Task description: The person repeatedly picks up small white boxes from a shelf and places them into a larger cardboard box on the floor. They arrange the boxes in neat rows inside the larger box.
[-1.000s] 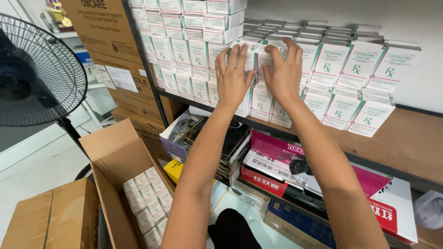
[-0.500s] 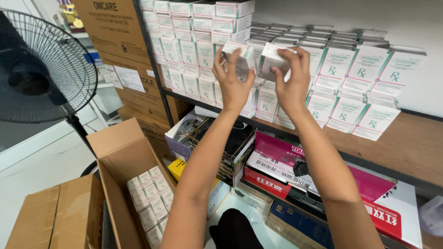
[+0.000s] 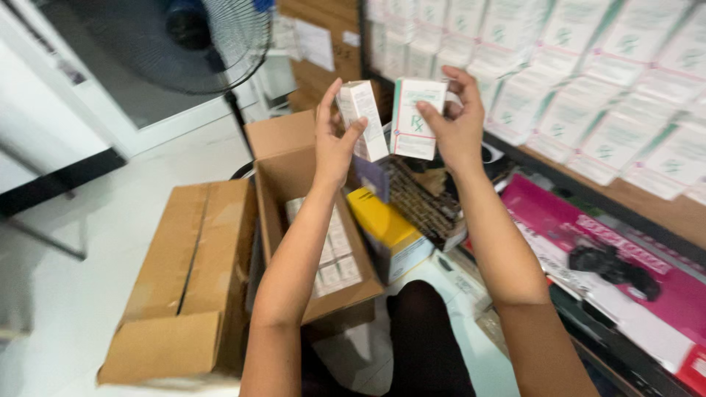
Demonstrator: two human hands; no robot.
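Two small white cartons with green trim are held up at the centre of the scene, one in each hand. The left carton (image 3: pixel 362 117) is clamped in the left hand (image 3: pixel 333 143), thumb on its near face and fingers behind, with a narrow side turned toward the camera. The right carton (image 3: pixel 416 117) is clamped in the right hand (image 3: pixel 457 125), thumb across its lower front and fingers wrapped round its far edge, with the broad printed face showing. The two cartons stand upright, just beside each other, with a narrow gap between them; the hands do not touch.

Below the left hand, one open cardboard box (image 3: pixel 294 169) stands on the floor with its flaps raised. It holds a layer of small white cartons (image 3: pixel 334 254), too blurred to count. To its left lies one closed cardboard box (image 3: pixel 187 257), taped along the top.

To the right and far side, a shelf (image 3: pixel 662 209) carries rows of the same cartons (image 3: pixel 588 110), too many and too blurred to count. One yellow box (image 3: pixel 382 220) sits just right of the open box. One pink flat package (image 3: pixel 625 257) lies under the shelf. One fan (image 3: pixel 191 37) stands at far left.
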